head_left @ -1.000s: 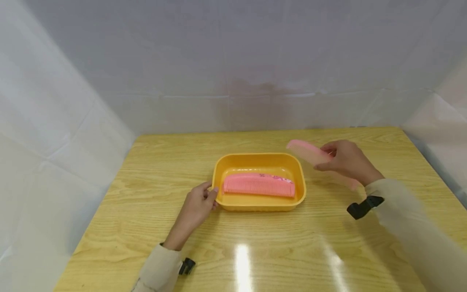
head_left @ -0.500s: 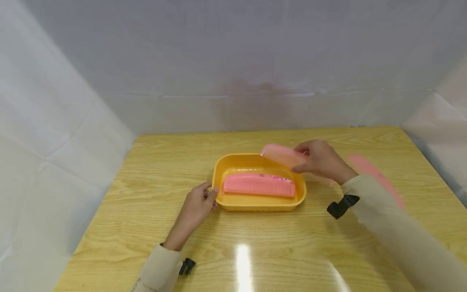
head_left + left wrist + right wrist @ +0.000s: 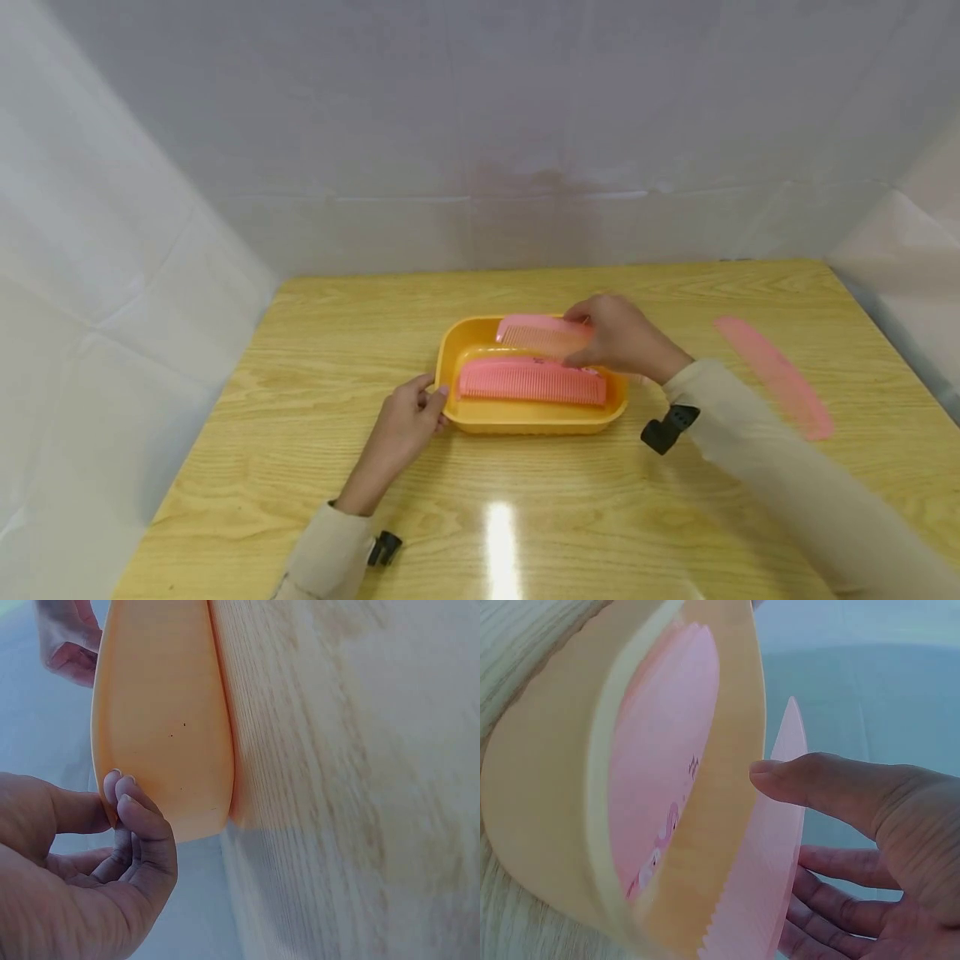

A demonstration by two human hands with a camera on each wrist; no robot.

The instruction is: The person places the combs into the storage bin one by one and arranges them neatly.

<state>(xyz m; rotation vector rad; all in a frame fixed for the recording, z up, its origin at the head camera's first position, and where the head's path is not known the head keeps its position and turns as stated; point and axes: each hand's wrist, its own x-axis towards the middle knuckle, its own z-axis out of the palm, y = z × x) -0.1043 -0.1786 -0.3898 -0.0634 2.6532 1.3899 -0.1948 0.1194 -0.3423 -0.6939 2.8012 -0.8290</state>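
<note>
A yellow plastic basin (image 3: 525, 427) stands on the wooden table, and a pink comb (image 3: 528, 381) with a printed pattern lies inside it. My left hand (image 3: 405, 421) pinches the basin's left rim between thumb and fingers, clearly seen in the left wrist view. Over the basin's far right part, my right hand (image 3: 626, 337) holds a second pink comb (image 3: 536, 332) between thumb and fingers. In the right wrist view this held comb (image 3: 769, 847) is tilted along the basin wall, apart from the comb lying inside (image 3: 664, 757). Part of it is hidden by the hand.
Another pink comb (image 3: 776, 375) lies on the table (image 3: 300, 350) to the right, beyond the right forearm. White sheeting (image 3: 450, 167) hangs behind the table and at both sides. A light glare shows near the front.
My right hand has carried its comb leftward from beside the basin to over its far side. The comb on the right has come into fuller view. The left hand stays put.
</note>
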